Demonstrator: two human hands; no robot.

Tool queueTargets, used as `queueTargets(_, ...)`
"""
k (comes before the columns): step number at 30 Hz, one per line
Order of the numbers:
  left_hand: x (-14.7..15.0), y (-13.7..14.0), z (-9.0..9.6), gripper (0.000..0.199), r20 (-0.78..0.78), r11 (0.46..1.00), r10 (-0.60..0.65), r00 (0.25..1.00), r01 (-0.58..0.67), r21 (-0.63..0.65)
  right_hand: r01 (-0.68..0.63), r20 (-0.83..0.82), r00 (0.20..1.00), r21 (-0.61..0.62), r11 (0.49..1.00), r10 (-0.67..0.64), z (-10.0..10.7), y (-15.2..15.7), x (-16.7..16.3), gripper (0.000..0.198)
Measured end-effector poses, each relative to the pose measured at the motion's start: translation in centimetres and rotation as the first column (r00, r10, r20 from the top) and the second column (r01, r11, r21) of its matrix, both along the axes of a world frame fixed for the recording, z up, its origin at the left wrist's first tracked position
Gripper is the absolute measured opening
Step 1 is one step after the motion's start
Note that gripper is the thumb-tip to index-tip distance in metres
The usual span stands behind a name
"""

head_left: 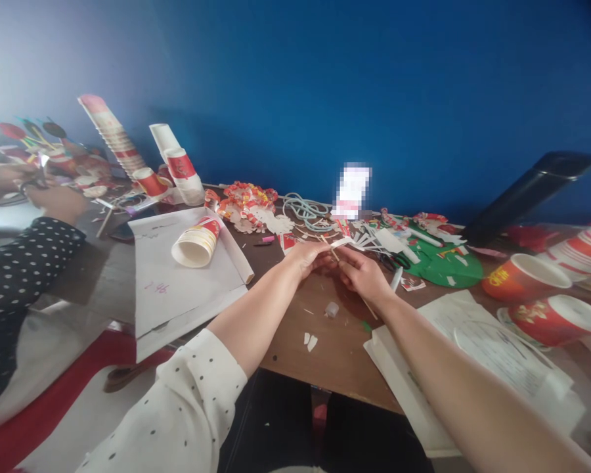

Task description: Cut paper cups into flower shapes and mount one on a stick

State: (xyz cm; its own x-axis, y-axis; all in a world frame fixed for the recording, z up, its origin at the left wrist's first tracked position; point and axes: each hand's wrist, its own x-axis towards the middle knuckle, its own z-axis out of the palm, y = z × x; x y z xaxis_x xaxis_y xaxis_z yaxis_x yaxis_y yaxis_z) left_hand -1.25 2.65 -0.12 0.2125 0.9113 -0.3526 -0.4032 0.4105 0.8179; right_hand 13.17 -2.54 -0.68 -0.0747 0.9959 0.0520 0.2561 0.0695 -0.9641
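Observation:
Above the middle of the brown table, my left hand (309, 257) and my right hand (365, 272) meet, fingertips almost touching. A white paper strip (343, 242) shows at the closed fingertips of my left hand. My right hand is closed round a thin wooden stick (332, 253), which slants down beneath its palm. Exactly how strip and stick touch is hidden by the fingers. Just beyond the hands lie white paper strips (369, 236) and dark-handled scissors (388, 261). Small white scraps (311, 342) and a clear lump (331, 309) lie nearer me.
On the left, a paper cup (196, 246) lies on white sheets (172, 309). Behind stand stacked paper cups (115, 141). A co-worker's hands (54, 194) hold scissors. On the right are a green disc (443, 263), papers (502, 341), red cups (526, 276) and a dark bottle (526, 190).

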Motion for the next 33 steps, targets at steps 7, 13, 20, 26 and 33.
queueTargets(7,0.0,-0.2,0.3,0.005,-0.039,1.0,0.013,0.999,-0.012,0.016,-0.025,0.081,0.996,0.071,0.997,0.02,-0.1,0.0,0.3,0.051)
queueTargets(13,0.3,-0.5,0.5,0.008,-0.061,0.997,0.076,0.995,-0.076,0.007,-0.129,0.213,0.972,0.129,0.983,0.099,-0.8,0.8,1.2,0.047)
queueTargets(20,0.4,-0.6,0.5,0.011,-0.063,0.996,0.087,0.994,-0.089,-0.018,-0.153,0.359,0.931,0.196,0.969,0.075,-0.2,0.8,1.2,0.041)
queueTargets(26,0.3,-0.7,0.8,0.014,-0.047,0.999,0.051,0.998,-0.05,0.013,-0.108,0.279,0.958,0.144,0.984,0.064,0.0,0.6,1.2,0.038)
queueTargets(33,0.1,-0.6,0.6,0.01,-0.013,0.997,-0.028,1.0,0.029,0.076,-0.152,-0.3,0.95,-0.208,0.966,0.085,0.7,0.2,1.5,0.044)
